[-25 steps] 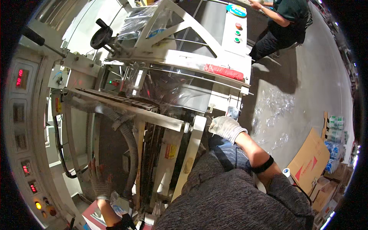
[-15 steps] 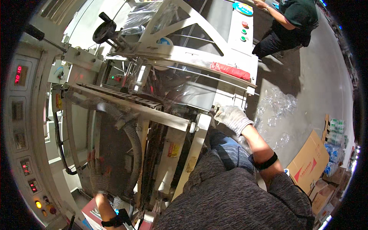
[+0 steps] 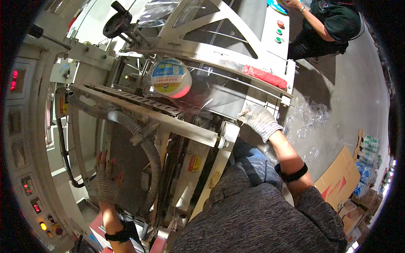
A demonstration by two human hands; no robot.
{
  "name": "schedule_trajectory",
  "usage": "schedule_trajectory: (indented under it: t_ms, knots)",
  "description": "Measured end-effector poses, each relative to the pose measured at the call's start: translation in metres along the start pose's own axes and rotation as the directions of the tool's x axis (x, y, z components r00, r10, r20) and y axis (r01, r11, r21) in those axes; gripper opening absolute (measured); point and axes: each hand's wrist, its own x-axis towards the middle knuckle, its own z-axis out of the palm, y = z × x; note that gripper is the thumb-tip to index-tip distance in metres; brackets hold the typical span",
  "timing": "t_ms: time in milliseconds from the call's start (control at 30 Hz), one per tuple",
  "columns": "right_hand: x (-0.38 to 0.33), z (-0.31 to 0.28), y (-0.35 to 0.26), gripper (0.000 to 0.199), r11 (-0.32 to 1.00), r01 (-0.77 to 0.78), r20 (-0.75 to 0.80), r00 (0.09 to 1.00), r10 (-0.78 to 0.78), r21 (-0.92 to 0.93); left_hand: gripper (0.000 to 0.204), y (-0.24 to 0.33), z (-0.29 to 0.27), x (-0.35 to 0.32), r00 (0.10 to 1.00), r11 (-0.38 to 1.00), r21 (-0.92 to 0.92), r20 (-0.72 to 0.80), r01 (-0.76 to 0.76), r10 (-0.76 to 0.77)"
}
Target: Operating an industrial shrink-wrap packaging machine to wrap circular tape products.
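Left hand (image 3: 108, 179) lies flat, fingers spread, on the machine's dark side panel (image 3: 126, 168); right hand (image 3: 259, 120) rests near the clear film (image 3: 202, 95) – whether it's pinching, can't tell. I'd brace steady and keep fingers off the toothed bar (image 3: 135, 99).

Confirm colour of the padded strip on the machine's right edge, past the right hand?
Red. The padded strip shows clearly in the head view, beyond the gloved right hand.
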Motion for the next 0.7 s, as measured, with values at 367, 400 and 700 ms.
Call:
schedule_trajectory:
  t_ms: [367,400,700]
  knots:
    - [0.027,0.018,0.011,0.048,0.904,-0.113,0.025,0.993,0.112,0.412,0.061,-0.01,0.013,0.021,0.989,0.989,0.036,0.019,-0.146,0.146]
    - [0.03,0.015,0.004,0.048,0.903,-0.122,0.033,0.992,0.119,0.412,0.062,-0.013,0.018,0.022,0.993,0.992,0.074,0.059,-0.103,0.099]
    - [0.071,0.013,-0.027,0.06,0.476,-0.298,0.171,0.941,0.292,0.828,0.078,-0.02,0.049,0.05,0.968,0.964,-0.086,-0.035,-0.252,0.25]
